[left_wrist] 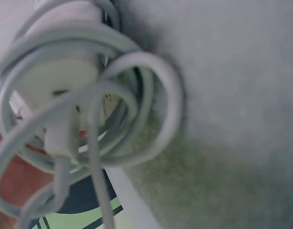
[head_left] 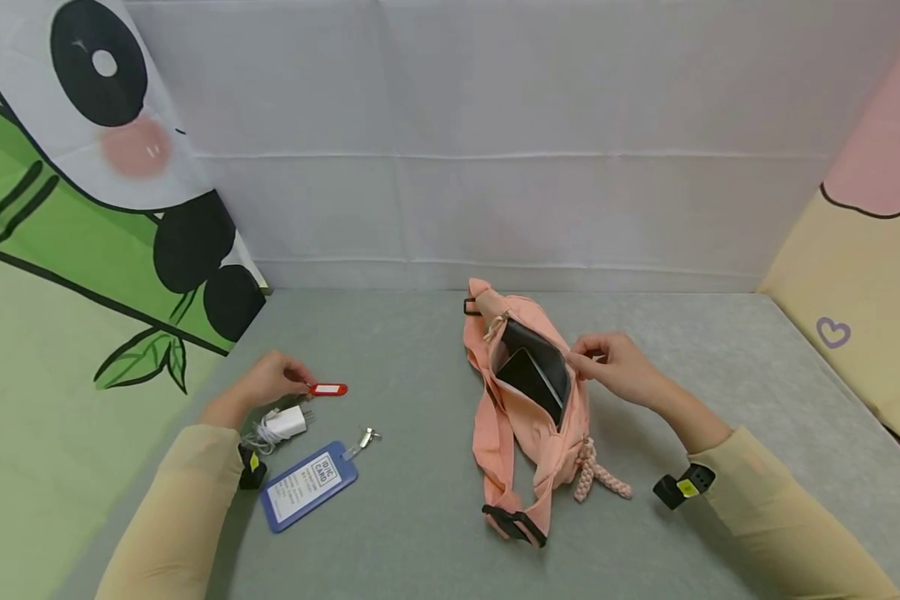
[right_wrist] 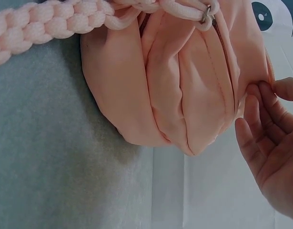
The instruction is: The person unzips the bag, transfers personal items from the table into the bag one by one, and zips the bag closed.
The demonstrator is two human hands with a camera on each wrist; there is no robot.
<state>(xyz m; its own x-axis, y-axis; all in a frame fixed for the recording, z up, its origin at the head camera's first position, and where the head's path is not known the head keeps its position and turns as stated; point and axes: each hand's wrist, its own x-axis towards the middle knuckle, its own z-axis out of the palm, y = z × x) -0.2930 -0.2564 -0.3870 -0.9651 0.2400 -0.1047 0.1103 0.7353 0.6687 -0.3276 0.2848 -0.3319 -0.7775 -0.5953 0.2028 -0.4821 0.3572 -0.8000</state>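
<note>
At the left of the head view, my left hand (head_left: 276, 379) pinches one end of a red key tag (head_left: 328, 389) with a white label, low over the table. Just beneath that hand lies a white charger plug (head_left: 285, 424) with its coiled cable (left_wrist: 160, 138), which fills much of the left wrist view and partly hides the hand. My right hand (head_left: 617, 365) pinches the right edge of the open mouth of a pink waist bag (head_left: 528, 442). Inside its grey lining shows a dark phone-like slab (head_left: 528, 379). In the right wrist view, thumb and fingers meet at the bag's rim (right_wrist: 260, 78).
Nearer the front lies a blue ID card holder (head_left: 309, 486) with a metal clip (head_left: 367, 437). The bag's strap and black buckle (head_left: 515, 525) trail toward the front, and a braided cord (head_left: 600, 475) hangs at its right. Printed cloth walls stand behind and beside the grey table (head_left: 412, 500).
</note>
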